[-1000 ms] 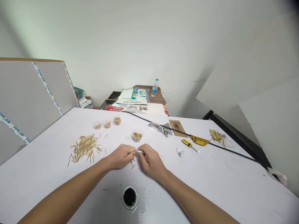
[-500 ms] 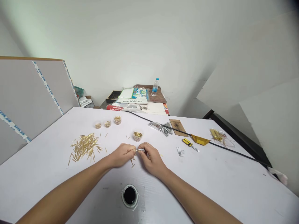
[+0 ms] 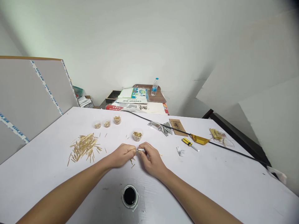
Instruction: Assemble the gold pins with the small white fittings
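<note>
My left hand is closed in a pinch, with the tiny piece between its fingertips too small to name. Facing it, my right hand grips a slim, pale rod-like tool whose tip points at the left fingertips. Below and between the hands lie a few loose gold pins, partly covered by the fingers. Just beyond them stands a clear cup of gold pieces. A large heap of gold pins is spread out to the left.
Several small cups, one heaped with gold bits, stand at the back left. To the right lie a yellow-black screwdriver, a gold folded tray, a brown card and a black cable. A round black-centred fitting is nearest me.
The hands keep nearly the same pose, fingertips close together. The view has shifted very slightly; nothing else has visibly moved.
</note>
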The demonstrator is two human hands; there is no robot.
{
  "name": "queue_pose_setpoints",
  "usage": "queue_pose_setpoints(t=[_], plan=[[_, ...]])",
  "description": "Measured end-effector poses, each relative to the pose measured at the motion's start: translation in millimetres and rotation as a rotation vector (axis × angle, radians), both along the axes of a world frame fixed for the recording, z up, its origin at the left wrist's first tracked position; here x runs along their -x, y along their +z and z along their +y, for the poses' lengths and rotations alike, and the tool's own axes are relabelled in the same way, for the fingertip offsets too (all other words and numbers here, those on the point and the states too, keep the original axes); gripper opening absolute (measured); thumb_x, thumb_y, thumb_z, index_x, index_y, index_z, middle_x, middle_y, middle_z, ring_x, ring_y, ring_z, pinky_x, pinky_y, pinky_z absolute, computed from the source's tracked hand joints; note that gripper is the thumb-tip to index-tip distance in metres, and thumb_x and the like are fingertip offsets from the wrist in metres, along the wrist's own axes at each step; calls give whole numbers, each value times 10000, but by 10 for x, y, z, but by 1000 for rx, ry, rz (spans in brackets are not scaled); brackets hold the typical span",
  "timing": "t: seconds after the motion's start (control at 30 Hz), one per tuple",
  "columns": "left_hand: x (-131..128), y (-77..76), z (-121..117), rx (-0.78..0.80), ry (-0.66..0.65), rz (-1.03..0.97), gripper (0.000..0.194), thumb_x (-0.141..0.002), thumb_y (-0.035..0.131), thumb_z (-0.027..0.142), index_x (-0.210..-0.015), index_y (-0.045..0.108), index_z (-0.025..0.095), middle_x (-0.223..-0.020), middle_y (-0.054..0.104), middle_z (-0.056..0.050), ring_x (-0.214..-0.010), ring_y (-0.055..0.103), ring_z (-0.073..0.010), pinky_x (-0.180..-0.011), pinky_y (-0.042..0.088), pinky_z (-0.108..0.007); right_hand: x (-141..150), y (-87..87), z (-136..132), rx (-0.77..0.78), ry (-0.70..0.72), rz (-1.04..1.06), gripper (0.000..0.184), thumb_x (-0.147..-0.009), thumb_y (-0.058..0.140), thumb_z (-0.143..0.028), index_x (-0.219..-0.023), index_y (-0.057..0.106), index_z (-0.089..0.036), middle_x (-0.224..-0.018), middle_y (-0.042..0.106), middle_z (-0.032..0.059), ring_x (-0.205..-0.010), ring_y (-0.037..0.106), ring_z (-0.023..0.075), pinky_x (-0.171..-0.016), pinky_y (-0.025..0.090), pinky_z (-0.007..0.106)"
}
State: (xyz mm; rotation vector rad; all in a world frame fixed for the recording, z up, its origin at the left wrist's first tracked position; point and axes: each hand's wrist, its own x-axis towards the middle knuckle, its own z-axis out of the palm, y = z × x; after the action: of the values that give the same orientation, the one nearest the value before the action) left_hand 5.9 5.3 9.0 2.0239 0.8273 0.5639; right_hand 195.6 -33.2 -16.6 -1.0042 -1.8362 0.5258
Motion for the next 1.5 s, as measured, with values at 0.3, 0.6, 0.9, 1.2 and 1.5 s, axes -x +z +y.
queue_pose_setpoints(t=[0.3,0.6,0.9,1.2,1.5], plan=[[-5,-3,-20,-97,13,59,372,-995,367,362,-673,400,179,-664,447,32,-630,401,-121,-611,316,-258,29,-7,-21,-5,-53,-6,111,-950,485,-209,-874,567,-205,-810,599,35,-714,540,171,-646,418,287],[-31,-28,-30,-193,45,88,393,-1014,327,374,-671,373,187,-658,449,28,-632,416,-130,-636,330,-279,71,-28,-22,291,-81,143,187,-932,519,-338,-863,609,-189,-726,589,8,-595,481,145,-552,389,268],[-24,-24,-13,-255,24,115,376,-1009,350,328,-660,356,189,-654,431,31,-615,396,-125,-602,325,-275,71,-20,-27,236,-72,135,179,-926,529,-335,-878,623,-190,-793,620,26,-631,511,151,-589,412,278],[50,-60,31,-444,77,21,181,-988,495,266,-1082,629,188,-973,646,-62,-898,586,-176,-826,465,-308,79,-12,8,227,-155,136,193,-917,524,-340,-891,634,-183,-784,628,30,-642,515,159,-591,416,280],[-10,-20,-51,-370,121,-13,217,-994,466,288,-868,606,181,-810,594,-33,-763,542,-155,-730,431,-289,72,18,-13,140,-124,58,132,-924,505,-277,-858,588,-199,-777,602,29,-632,507,161,-564,391,281]])
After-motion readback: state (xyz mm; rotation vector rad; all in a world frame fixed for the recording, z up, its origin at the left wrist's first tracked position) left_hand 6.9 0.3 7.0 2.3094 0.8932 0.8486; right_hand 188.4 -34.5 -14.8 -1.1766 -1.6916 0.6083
